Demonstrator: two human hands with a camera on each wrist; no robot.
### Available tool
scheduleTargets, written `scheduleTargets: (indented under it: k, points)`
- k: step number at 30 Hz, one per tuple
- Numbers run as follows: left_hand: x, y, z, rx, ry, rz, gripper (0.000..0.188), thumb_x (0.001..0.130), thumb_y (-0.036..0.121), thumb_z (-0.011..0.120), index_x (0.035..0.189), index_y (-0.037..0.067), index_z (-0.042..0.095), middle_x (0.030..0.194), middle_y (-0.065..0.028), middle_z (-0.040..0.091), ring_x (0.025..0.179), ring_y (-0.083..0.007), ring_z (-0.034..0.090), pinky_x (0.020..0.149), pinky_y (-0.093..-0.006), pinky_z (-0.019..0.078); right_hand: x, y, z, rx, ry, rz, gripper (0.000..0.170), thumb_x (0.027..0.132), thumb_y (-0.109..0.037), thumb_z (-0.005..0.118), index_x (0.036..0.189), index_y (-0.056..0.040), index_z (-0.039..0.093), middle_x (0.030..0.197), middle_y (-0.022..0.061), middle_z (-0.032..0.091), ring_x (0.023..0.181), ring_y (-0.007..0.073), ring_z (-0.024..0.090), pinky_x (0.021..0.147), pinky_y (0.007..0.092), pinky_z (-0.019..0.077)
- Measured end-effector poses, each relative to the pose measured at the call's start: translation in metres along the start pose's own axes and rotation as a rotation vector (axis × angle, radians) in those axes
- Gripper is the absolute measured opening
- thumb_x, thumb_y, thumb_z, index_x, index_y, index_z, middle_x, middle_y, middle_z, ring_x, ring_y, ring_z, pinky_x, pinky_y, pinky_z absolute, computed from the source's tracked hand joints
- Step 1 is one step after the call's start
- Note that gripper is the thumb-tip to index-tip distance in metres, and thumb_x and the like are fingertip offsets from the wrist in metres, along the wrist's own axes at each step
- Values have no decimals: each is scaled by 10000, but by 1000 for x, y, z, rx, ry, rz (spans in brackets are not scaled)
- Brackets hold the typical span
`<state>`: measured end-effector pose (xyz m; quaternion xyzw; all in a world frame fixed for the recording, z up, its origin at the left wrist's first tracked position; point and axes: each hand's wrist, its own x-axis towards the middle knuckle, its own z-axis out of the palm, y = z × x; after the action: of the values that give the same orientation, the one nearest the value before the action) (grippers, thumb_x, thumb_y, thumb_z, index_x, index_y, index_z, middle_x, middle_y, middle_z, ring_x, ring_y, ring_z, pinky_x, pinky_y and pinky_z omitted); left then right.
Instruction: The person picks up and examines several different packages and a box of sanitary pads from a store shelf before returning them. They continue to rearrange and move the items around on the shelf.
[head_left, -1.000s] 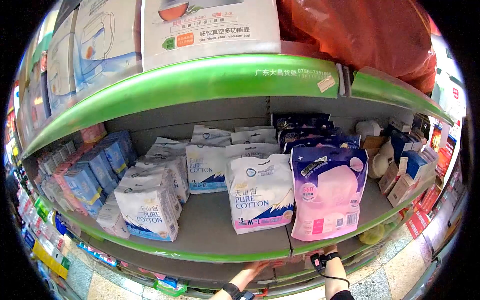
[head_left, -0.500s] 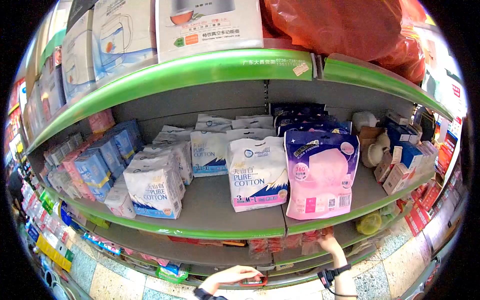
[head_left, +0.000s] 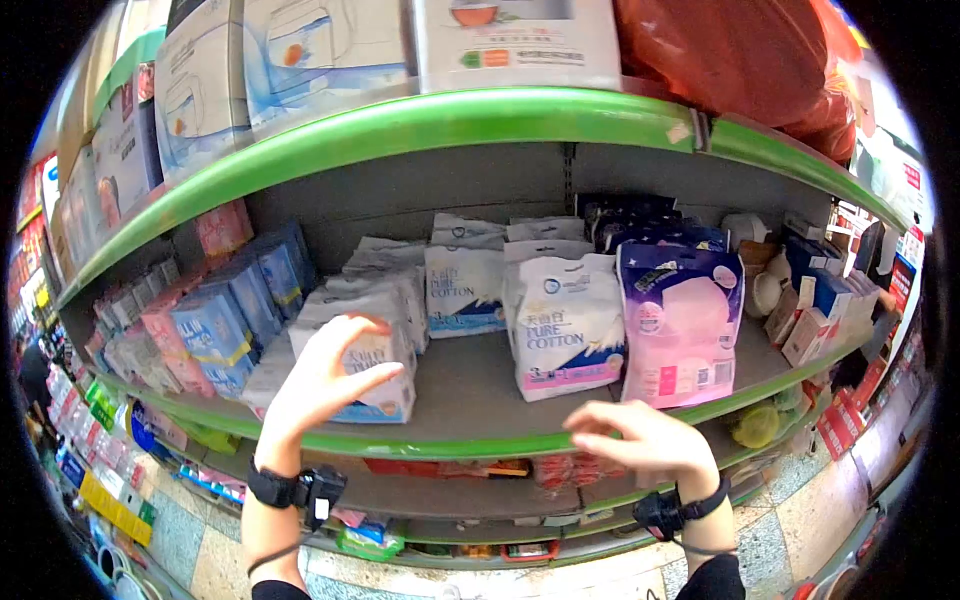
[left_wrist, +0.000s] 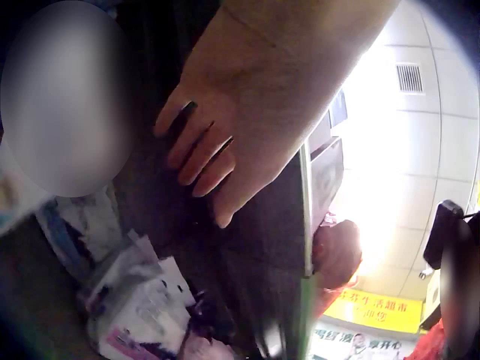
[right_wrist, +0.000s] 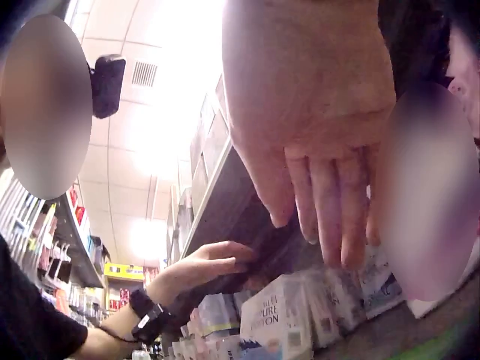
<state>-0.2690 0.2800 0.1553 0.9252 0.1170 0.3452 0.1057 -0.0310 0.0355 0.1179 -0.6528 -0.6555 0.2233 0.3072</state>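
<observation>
My left hand [head_left: 325, 375] is raised in front of the left stack of white Pure Cotton packs [head_left: 375, 395], covering part of the front pack, its fingers loosely bent and holding nothing. In the head view my right hand [head_left: 645, 435] hovers at the shelf's front edge, below another white Pure Cotton pack [head_left: 568, 325] and a pink and navy pack [head_left: 685, 330]. Its fingers [right_wrist: 328, 214] hang relaxed in the right wrist view, with no object among them. The left wrist view shows the left hand's fingers [left_wrist: 196, 161] spread slightly over the dark shelf space.
Blue boxes [head_left: 212, 335] and pink packs stand at the shelf's left end; small cartons [head_left: 805, 335] stand at its right. A green-edged upper shelf [head_left: 480, 115] overhangs, carrying large boxes and a red plastic bag [head_left: 740, 60]. Lower shelves [head_left: 470, 490] hold more goods.
Both hands have risen from down by the lower shelves to the level of the packs. The left hand has also moved left. The head view has shifted, and the packs stay in place.
</observation>
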Motion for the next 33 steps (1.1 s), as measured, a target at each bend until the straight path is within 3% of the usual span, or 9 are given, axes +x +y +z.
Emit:
scheduleTargets:
  k: [2, 4, 7, 10, 14, 18, 26, 29, 33]
  points:
    - [14, -39, -18, 129, -119, 81, 549, 659, 358, 707, 1066, 28, 542, 1135, -173, 507, 1088, -303, 462, 935, -353, 356, 46, -3, 11, -151, 147, -235, 302, 859, -247, 502, 1028, 3, 513, 823, 177, 616, 754, 268, 610, 676, 337, 478]
    - [24, -73, -35, 167, -317, 70, 727, 605, 424, 720, 1172, 34, 488, 1261, -199, 411, 1203, -328, 348, 1004, -358, 278, 91, -17, 14, -196, 212, -143, 318, 847, -223, 497, 1054, 18, 509, 930, 214, 596, 849, 327, 589, 739, 372, 466]
    - [45, -118, -47, 278, -402, 159, 741, 650, 459, 686, 1200, 18, 457, 1261, -208, 407, 1211, -328, 338, 1007, -355, 274, 168, -13, 9, -312, 421, -175, 346, 814, -195, 511, 1091, 14, 506, 1020, 231, 569, 953, 375, 540, 818, 404, 428]
    - [66, -149, -52, 123, -505, 94, 762, 698, 509, 633, 1214, -12, 429, 1255, -221, 407, 1199, -329, 357, 998, -349, 288, 235, -3, -3, -321, 505, -123, 399, 794, -183, 514, 1145, 6, 485, 1061, 221, 560, 1014, 373, 515, 865, 402, 409]
    - [87, -173, -52, 32, -474, -56, 761, 738, 519, 589, 1223, -37, 404, 1246, -236, 417, 1158, -333, 413, 963, -351, 335, 293, 13, -17, -535, 530, -43, 475, 774, -160, 501, 1218, -9, 426, 1199, 217, 476, 1094, 370, 462, 925, 387, 380]
    - [106, -200, -37, -6, -508, -86, 715, 757, 506, 579, 1223, -11, 415, 1222, -227, 447, 1134, -321, 441, 946, -346, 352, 317, 10, -21, -463, 450, 117, 480, 793, -187, 521, 1241, -53, 414, 1275, 194, 409, 1180, 347, 379, 983, 366, 312]
    - [119, -216, -17, 137, -664, -38, 697, 769, 562, 525, 1224, 40, 447, 1251, -185, 440, 1159, -307, 419, 970, -349, 326, 358, 83, -17, -743, 455, 305, 484, 753, -155, 536, 1210, -25, 440, 1220, 217, 438, 1150, 348, 399, 998, 393, 302]
    - [121, -222, -14, 232, -854, -54, 720, 764, 596, 494, 1237, 55, 445, 1256, -183, 438, 1176, -306, 401, 978, -347, 315, 376, 122, -11, -778, 577, 108, 422, 759, -146, 514, 1163, -31, 473, 1163, 220, 478, 1114, 346, 433, 963, 424, 331]
    - [114, -236, -11, 104, -856, -111, 714, 767, 599, 488, 1245, 71, 442, 1252, -175, 444, 1172, -308, 404, 977, -346, 317, 368, 107, -4, -934, 618, 182, 297, 774, -131, 470, 1054, -44, 516, 962, 192, 569, 902, 349, 551, 795, 461, 429]
